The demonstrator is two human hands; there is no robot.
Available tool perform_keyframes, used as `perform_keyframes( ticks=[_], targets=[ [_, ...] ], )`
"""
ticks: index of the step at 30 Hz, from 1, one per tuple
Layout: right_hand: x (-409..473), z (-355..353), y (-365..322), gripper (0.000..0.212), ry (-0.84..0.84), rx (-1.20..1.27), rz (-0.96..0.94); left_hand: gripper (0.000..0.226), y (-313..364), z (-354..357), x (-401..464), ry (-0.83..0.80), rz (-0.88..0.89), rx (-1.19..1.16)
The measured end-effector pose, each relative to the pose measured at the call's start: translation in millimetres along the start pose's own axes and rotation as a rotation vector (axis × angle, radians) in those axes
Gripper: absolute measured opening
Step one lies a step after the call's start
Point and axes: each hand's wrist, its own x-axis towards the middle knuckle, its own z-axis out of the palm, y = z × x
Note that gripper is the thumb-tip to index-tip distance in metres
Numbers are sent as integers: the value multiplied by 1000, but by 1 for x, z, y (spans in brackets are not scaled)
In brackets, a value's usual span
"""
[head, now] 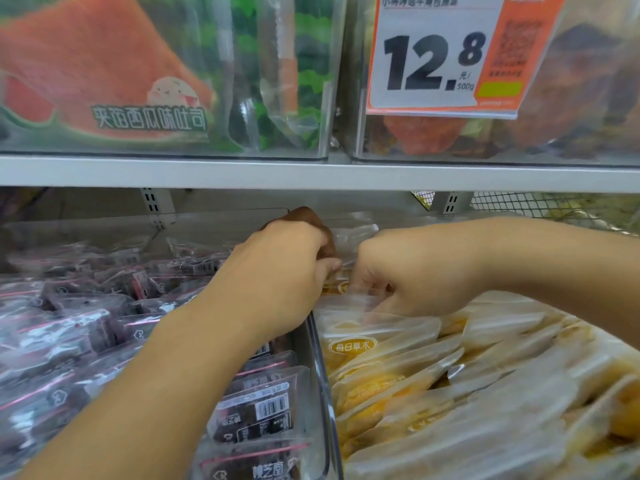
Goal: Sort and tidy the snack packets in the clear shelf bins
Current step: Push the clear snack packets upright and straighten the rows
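Two bare hands are reaching into the lower shelf, over the wall [320, 362] dividing two clear bins. The left hand [277, 271] is curling its fingers round a brown item [313, 225] at the back of the shelf, just above the divider; only the top of that item is showing, so what it is cannot be told. The right hand [405, 271] is bending downward just beside the left, its fingers [367, 289] pinching the clear upper edge of a yellow snack packet [349, 289] at the rear of the right-hand bin.

The left bin [221, 213] is holding dark purple packets [256, 410] with pink stripes and barcodes; they are overlapping in a heap, too many and too blurred for a firm count, well over a dozen. The right bin is carrying pale translucent packets with yellow contents [398, 379], lying in slanted rows; about ten are showing plainly, with more blurring toward the lower right.

Above, a grey shelf board [311, 174] is bearing two more clear bins. The left upper bin [322, 98] is displaying packets printed with a watermelon slice [104, 71], at least two standing behind the front one. The right upper bin [485, 157] is carrying one orange-and-white price tag [440, 53] reading 12.8, with dark and red packets behind it. A wire mesh panel [554, 206] is showing at the far right.
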Motion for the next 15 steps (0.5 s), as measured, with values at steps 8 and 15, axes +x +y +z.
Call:
perform_keyframes(
  ticks=[8, 15],
  targets=[
    [-18, -10, 26, 42, 19, 225, -54, 17, -1, -2, -2, -35, 39, 9],
    [-4, 15, 2, 31, 498, 108, -152, 36, -7, -9, -13, -136, 88, -209]
  ],
)
